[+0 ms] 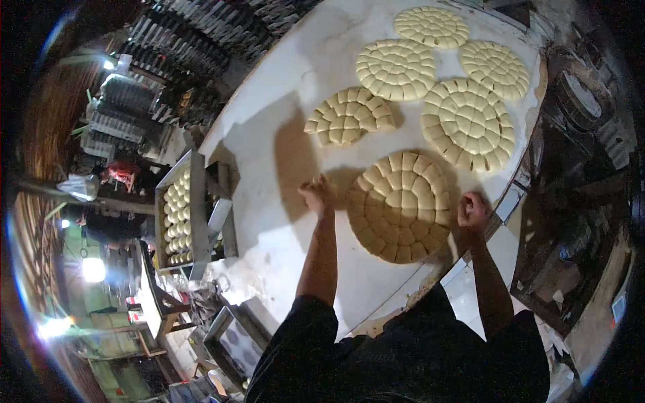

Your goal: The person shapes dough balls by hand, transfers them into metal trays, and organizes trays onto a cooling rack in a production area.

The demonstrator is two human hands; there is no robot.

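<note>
A large round of pale dough (400, 208), cut into rings of small pieces, lies flat on the white table (269, 154) in front of me. To the left of this round is my left hand (316, 195), its fingers curled in and nothing showing in them. My right hand (472, 209) is at the round's right side near the table edge, closed into a loose fist with nothing visible in it. Both hands look apart from the dough. Farther off lie a half-round of cut dough (349, 116) and another full round (468, 124).
More cut dough rounds (396, 69) lie toward the table's far end. At the left edge stands a tray (198, 208) holding rows of dough balls. Another metal tray (235, 346) is lower left. Stacked dark trays (195, 54) rise at the back left. A bright lamp (93, 270) glows at left.
</note>
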